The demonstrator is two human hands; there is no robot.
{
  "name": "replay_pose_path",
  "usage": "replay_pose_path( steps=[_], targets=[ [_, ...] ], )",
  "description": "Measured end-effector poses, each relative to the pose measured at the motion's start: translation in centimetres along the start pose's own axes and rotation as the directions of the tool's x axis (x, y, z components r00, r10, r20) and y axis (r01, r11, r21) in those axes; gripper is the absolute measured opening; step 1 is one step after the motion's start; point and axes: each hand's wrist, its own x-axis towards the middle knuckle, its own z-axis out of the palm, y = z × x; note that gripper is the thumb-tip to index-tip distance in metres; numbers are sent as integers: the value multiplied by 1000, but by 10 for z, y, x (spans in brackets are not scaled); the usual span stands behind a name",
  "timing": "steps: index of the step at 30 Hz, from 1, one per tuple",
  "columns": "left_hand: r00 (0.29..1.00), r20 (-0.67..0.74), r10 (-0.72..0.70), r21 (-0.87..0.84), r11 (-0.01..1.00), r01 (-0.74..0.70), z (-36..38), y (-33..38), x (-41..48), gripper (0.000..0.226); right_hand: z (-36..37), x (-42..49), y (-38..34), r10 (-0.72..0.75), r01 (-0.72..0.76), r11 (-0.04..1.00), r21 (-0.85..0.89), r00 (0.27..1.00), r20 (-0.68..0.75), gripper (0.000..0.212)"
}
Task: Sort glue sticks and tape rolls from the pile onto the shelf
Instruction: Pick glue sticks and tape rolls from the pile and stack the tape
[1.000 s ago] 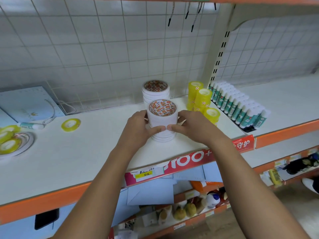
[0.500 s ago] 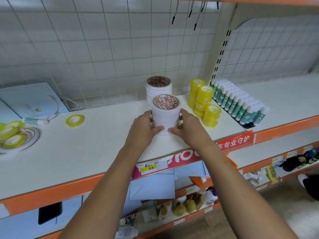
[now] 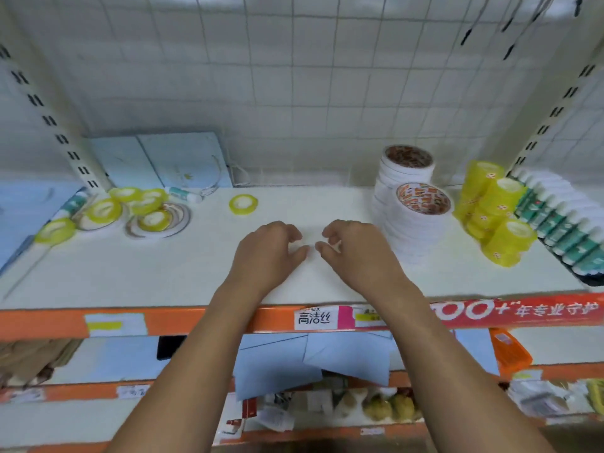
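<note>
While both hover low over the white shelf (image 3: 196,276), the left hand (image 3: 271,253) and right hand (image 3: 353,250) sit side by side, fingers loosely curled and holding nothing, thumbs almost meeting. Just to their right stand two stacks of white tape rolls (image 3: 421,230), then stacked yellow tape rolls (image 3: 496,217) and a neat row of glue sticks (image 3: 562,223). Far left lies the pile (image 3: 143,210) of yellow rolls, a loose glue stick (image 3: 184,193) behind it and a lone yellow roll (image 3: 243,204) apart.
</note>
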Motion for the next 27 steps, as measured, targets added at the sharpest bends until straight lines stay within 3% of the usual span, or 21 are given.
replay_pose_path(
  steps=[6, 12, 20, 27],
  targets=[
    [987, -120, -105, 23, 994, 109, -54, -90, -27, 32, 50, 34, -89, -162, 159, 986, 51, 985, 64, 32],
    [973, -125, -195, 42, 979, 202, -94, -166, -36, 34, 89, 58, -159, -208, 196, 974, 109, 972, 109, 31],
    [977, -111, -179, -3, 984, 180, -121, -230, -21, 23, 122, 90, -211, -202, 193, 978, 78, 972, 123, 23],
    [982, -105, -157, -4, 988, 157, -135, -271, -8, 22, 145, 123, -251, -230, 229, 973, 23, 963, 138, 29]
  ],
)
